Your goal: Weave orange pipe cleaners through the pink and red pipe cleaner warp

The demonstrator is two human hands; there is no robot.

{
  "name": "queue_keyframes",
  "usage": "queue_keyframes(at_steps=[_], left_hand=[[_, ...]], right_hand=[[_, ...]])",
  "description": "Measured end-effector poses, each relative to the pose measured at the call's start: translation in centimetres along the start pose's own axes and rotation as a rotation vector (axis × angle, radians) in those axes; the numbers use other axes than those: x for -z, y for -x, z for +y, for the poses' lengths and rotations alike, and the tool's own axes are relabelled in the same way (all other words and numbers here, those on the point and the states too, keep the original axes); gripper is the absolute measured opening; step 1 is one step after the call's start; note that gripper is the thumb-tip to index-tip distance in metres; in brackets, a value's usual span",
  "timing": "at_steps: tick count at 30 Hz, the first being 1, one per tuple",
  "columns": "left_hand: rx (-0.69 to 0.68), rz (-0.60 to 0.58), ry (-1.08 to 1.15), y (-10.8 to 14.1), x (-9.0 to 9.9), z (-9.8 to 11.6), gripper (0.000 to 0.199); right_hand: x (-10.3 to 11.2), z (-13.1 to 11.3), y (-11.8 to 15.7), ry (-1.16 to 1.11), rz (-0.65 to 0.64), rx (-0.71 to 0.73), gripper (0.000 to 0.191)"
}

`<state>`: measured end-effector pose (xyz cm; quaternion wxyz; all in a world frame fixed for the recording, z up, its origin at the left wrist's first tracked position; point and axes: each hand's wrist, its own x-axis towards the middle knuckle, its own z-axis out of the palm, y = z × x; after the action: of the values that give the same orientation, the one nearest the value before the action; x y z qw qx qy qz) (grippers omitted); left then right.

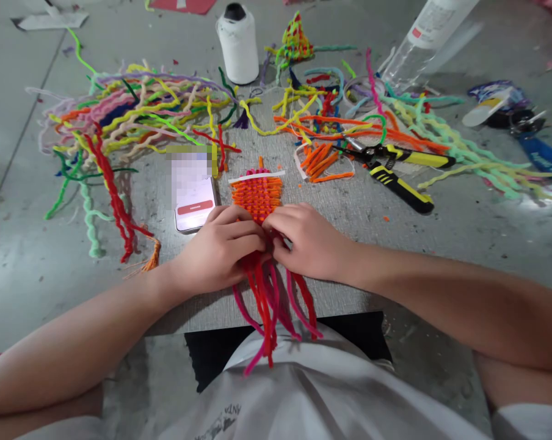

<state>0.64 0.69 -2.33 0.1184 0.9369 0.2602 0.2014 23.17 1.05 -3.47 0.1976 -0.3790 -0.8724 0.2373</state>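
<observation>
Wore white shirt (303,397) nearest, below both hands; held left hand (221,247) and right hand (310,238) close together, fingers closed on the lower part of an orange-and-pink woven piece (257,198), grip partly hidden. Showed dense weave beyond the fingertips, topped by white strip (278,175), but left red and pink strands (263,305) loose below the hands. Had phone (194,220) tight beside left hand, wider room from right hand to pliers (397,186), and near edge of grey work surface (340,299) just below the wrists.
</observation>
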Motion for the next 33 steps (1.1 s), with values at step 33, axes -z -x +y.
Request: queue_keyframes(at_steps=[33], left_hand=[[-0.085,0.026,0.163,-0.5,1.3,-0.4,0.014]], right_hand=[[1.1,1.4,-0.6,0.166,-0.079,0.300,0.018]])
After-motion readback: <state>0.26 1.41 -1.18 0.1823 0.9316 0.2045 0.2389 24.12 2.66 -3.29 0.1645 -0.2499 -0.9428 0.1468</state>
